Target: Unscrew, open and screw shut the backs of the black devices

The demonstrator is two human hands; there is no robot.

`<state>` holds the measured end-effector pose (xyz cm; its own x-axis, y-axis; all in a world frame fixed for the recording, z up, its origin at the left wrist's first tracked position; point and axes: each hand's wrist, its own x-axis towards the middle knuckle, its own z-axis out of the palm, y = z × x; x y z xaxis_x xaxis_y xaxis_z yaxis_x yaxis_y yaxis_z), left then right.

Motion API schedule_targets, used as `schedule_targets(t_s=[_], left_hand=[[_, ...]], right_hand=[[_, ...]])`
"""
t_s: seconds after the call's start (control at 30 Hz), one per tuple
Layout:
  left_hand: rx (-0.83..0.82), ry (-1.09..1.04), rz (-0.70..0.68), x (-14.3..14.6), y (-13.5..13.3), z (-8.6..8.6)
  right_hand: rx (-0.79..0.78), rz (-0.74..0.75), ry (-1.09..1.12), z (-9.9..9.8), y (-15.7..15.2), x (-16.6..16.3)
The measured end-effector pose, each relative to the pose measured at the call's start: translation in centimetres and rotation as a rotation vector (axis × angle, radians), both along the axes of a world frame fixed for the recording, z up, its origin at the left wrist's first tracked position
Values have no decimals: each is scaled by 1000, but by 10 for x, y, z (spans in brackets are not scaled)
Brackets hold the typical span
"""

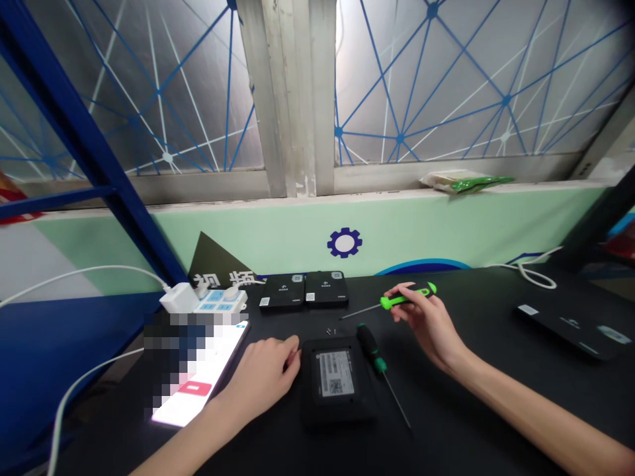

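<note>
My right hand [421,320] grips a screwdriver [407,295] with a bright green and black handle. Its thin shaft points left, the tip low over the table behind the black box. Loosely curled, my left hand [270,363] rests at the left edge of that black box [337,411], and nothing shows in its fingers. The box lies with a white printed label [336,372] facing up. Several tiny screws [331,331] lie just behind it. To its right lies a second screwdriver [373,350] with a dark handle and green collar, its shaft pointing toward me.
Two black boxes [282,292] stand side by side at the back. A lit phone or tablet [198,383] and a white power strip [221,302] with plugs are on the left. Another flat black device [570,327] lies at the right. A packet [461,180] sits on the ledge.
</note>
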<state>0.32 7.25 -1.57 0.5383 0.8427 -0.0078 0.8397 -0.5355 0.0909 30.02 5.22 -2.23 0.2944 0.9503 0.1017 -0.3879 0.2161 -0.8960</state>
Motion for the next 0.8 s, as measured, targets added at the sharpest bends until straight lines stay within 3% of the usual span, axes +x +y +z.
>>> schedule_targets(t_s=[0.3,0.8], left_hand=[[1,5,8,0,0,-1],[10,-20,-4,0,0,-1]], right_hand=[[-57,99,-45,-6,1,-1],[-76,132,-71,4,-6,-8]])
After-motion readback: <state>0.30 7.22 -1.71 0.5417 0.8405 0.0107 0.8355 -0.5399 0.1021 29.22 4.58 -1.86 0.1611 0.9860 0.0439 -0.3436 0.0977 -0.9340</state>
